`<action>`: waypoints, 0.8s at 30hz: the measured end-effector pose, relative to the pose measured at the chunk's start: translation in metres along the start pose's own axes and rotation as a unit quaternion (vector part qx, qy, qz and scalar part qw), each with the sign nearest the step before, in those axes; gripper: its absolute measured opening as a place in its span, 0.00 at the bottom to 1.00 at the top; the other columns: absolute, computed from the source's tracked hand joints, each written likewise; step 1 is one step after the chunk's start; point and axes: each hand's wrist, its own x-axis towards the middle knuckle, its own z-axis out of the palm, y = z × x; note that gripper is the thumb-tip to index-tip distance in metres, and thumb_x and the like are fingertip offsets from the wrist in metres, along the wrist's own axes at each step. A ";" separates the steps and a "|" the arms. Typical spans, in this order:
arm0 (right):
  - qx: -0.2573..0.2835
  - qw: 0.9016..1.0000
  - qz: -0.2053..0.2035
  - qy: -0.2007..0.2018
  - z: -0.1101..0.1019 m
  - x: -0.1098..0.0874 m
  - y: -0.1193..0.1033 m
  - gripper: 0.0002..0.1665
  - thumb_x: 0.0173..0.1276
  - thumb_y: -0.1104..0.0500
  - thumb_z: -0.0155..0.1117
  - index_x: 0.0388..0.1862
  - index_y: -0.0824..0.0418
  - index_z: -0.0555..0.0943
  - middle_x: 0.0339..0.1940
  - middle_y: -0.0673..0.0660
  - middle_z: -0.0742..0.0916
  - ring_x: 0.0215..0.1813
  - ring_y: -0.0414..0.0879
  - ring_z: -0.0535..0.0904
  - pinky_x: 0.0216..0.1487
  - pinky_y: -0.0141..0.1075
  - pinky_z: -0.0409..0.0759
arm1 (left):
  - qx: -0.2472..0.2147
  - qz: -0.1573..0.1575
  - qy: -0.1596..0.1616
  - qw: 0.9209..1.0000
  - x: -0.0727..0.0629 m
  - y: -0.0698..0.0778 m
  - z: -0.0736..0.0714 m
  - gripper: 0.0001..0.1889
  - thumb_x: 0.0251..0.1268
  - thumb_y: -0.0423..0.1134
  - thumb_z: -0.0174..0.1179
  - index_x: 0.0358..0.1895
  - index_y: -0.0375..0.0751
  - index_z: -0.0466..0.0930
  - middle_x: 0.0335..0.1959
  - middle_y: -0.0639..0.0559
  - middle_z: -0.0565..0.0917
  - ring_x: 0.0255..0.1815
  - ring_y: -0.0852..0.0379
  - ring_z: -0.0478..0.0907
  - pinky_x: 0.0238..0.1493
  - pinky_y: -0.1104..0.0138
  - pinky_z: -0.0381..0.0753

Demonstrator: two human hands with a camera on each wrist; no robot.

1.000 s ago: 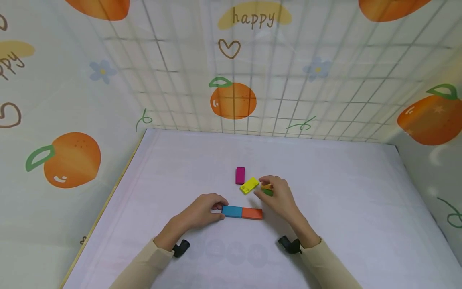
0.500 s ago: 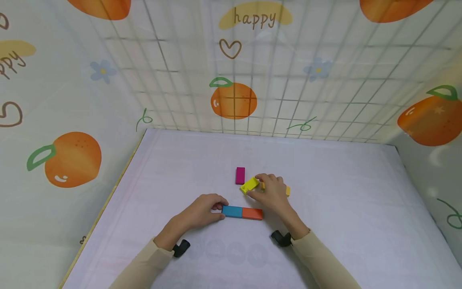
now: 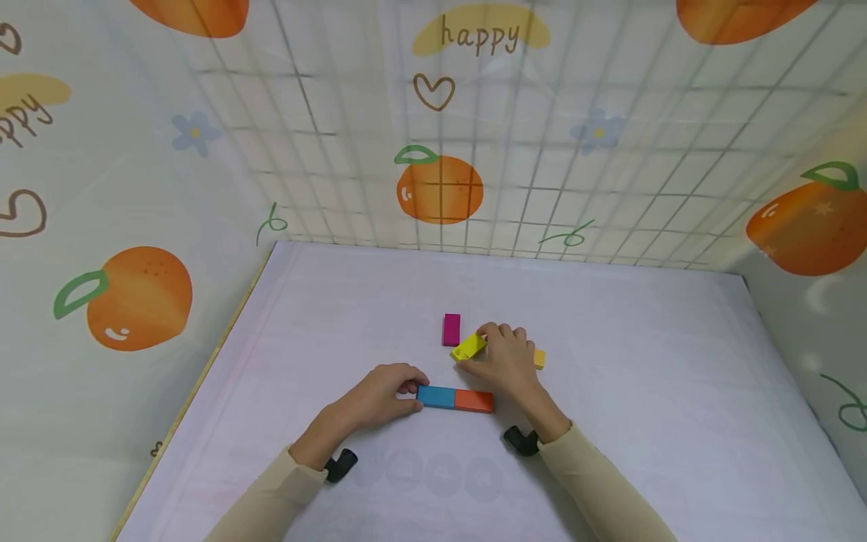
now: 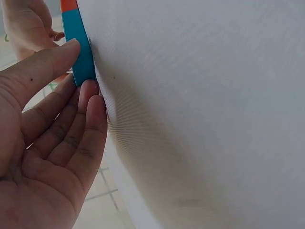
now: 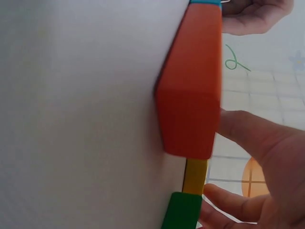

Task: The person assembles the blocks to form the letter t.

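Observation:
A blue block point(image 3: 436, 397) and an orange-red block point(image 3: 473, 400) lie end to end in a row on the white table. My left hand point(image 3: 379, 395) holds the free end of the blue block, thumb on the near side and fingers on the far side. Behind the row, my right hand point(image 3: 508, 361) pinches a bright yellow block point(image 3: 469, 347) between thumb and index finger; that block lies at a slant. A magenta block point(image 3: 451, 330) touches or nearly touches it. In the right wrist view a green block point(image 5: 183, 210) shows below the orange-red one.
An amber block point(image 3: 539, 359) sticks out to the right of my right hand, which hides the rest of it. White cloth printed with oranges point(image 3: 440, 190) rises behind the table point(image 3: 643, 391) and at both sides.
My right hand has moved left from beside the green and amber blocks and has closed on the bright yellow block. The left hand and the blue and orange-red row stay put.

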 end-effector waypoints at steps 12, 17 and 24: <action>0.006 1.000 0.001 -0.001 0.000 0.000 -0.001 0.37 0.51 0.42 0.79 0.55 0.58 0.78 0.48 0.58 0.81 0.51 0.56 0.69 0.50 0.51 0.67 | -0.003 0.003 0.000 1.000 0.000 -0.001 -0.001 0.18 0.63 0.38 0.70 0.55 0.44 0.82 0.42 0.60 0.81 0.43 0.60 0.75 0.48 0.67 0.79; 0.006 1.000 -0.012 0.000 -0.001 -0.001 0.000 0.36 0.52 0.43 0.79 0.55 0.58 0.79 0.50 0.58 0.82 0.51 0.56 0.71 0.49 0.51 0.68 | 0.001 0.012 0.004 1.000 0.001 -0.002 -0.001 0.17 0.62 0.37 0.70 0.55 0.43 0.82 0.42 0.60 0.81 0.43 0.60 0.76 0.48 0.67 0.79; 0.036 0.998 -0.045 -0.013 -0.005 -0.004 0.002 0.37 0.52 0.45 0.80 0.58 0.58 0.79 0.55 0.56 0.82 0.54 0.55 0.71 0.51 0.52 0.70 | 0.002 0.000 0.000 1.000 0.000 -0.001 0.000 0.18 0.62 0.38 0.71 0.55 0.44 0.82 0.42 0.60 0.81 0.43 0.60 0.76 0.48 0.67 0.79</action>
